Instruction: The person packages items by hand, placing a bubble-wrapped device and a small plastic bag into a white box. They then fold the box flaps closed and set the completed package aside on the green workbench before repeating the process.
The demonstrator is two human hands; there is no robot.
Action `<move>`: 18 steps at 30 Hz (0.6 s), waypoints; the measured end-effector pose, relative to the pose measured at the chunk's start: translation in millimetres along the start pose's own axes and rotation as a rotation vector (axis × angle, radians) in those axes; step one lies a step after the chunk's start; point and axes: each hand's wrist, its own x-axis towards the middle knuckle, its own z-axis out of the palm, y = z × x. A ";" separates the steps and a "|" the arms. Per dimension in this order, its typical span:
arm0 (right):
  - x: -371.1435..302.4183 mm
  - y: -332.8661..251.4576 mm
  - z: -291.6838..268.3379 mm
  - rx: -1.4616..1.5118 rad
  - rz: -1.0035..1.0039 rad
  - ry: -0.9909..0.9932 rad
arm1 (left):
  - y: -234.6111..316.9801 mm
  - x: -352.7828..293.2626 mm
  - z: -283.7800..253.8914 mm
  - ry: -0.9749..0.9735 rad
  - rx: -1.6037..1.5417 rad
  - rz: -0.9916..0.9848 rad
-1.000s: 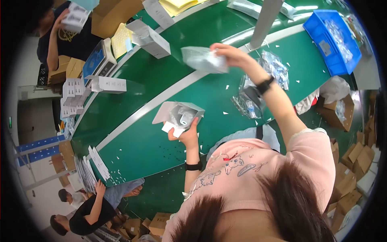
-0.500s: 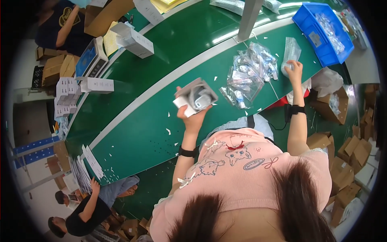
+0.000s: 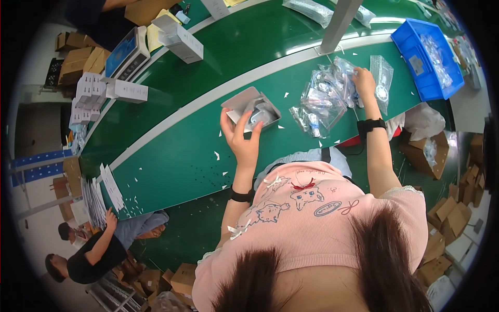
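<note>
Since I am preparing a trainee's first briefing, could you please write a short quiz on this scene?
1. Which hand is at the open white box?
2. True or false: the blue plastic bin stands to the right of the pile of clear plastic bags.
3. What lies just to the right of the right hand?
A) Stack of white cartons
B) Clear bubble-wrap pouch
C) Black crate

Key: 1. The left hand; 2. True; 3. B.

On the green table (image 3: pixel 176 161) before me, clear plastic packets (image 3: pixel 321 99) lie between the open white cardboard box (image 3: pixel 242 98), left, and the blue rectangular plastic bin (image 3: pixel 409 46), right.
</note>
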 end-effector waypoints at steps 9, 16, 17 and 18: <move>-22.8 -26.0 -33.2 0.714 0.062 0.341 | -0.4 21.8 -16.0 -0.006 -0.001 -0.222; -53.2 -112.6 -88.3 1.403 -0.018 0.076 | -11.9 28.3 -14.8 0.048 0.037 -0.251; -61.6 -136.0 -98.6 1.536 -0.090 0.006 | -13.6 29.9 -14.5 0.061 0.029 -0.257; -72.1 -165.3 -111.1 1.633 -0.166 -0.010 | -16.2 30.1 -14.9 0.067 0.037 -0.264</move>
